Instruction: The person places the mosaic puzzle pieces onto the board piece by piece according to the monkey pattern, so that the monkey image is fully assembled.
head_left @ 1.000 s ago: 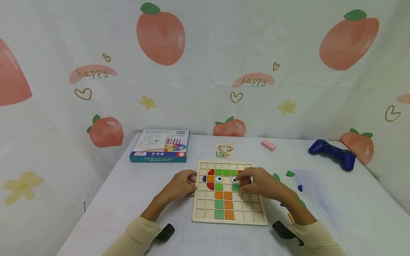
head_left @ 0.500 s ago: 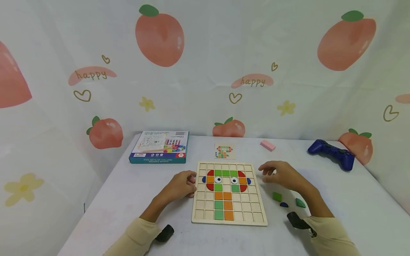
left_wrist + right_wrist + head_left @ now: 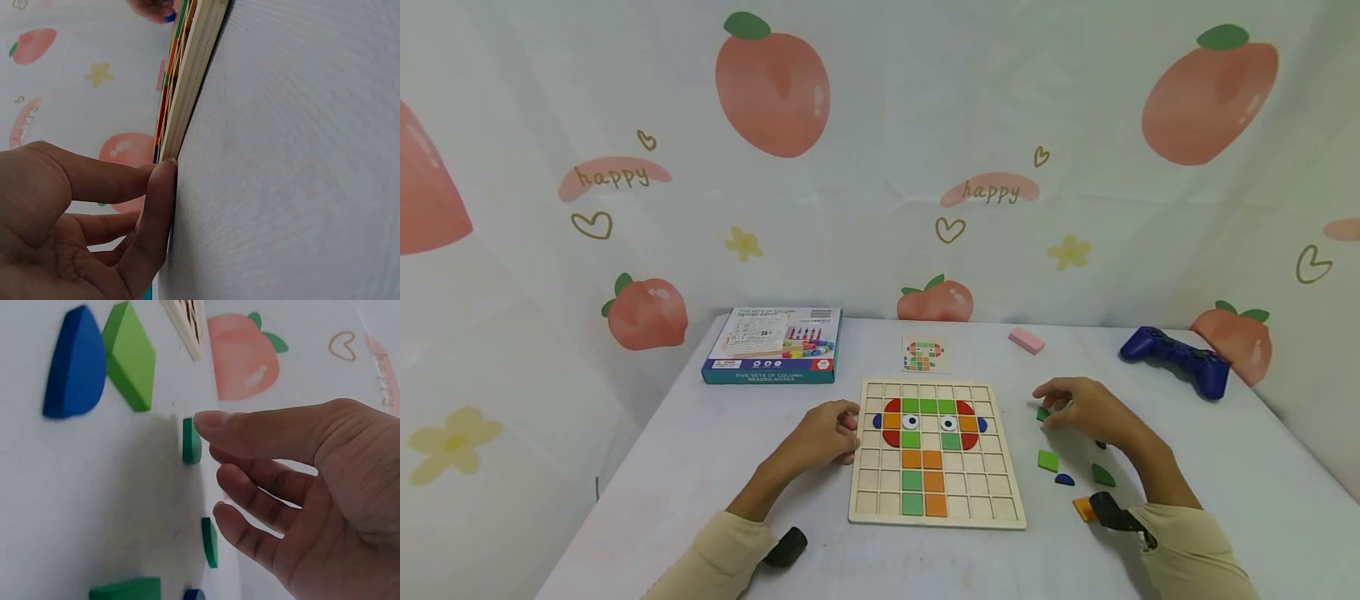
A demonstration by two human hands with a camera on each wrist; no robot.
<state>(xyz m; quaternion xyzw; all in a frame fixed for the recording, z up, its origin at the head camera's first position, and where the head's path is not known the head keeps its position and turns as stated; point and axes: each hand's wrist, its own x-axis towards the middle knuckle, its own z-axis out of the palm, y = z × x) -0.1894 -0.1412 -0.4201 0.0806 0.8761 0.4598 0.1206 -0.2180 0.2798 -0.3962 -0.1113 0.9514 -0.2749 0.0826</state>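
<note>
Your right hand (image 3: 1086,412), fingers parted, hovers at a green curved piece (image 3: 190,442); your left hand (image 3: 822,435) pinches the wooden grid board (image 3: 988,483). Against the pattern card (image 3: 927,355), the tile face (image 3: 928,406) looks complete, the tile body (image 3: 933,482) partial; a lime square (image 3: 1048,461) and blue half-round (image 3: 1064,480) lie unplaced on the bench (image 3: 925,562).

The person wears a plain beige left sleeve (image 3: 713,552) and a matching right sleeve (image 3: 1193,552), with a small black camera (image 3: 787,547) near each cuff (image 3: 749,527).
</note>
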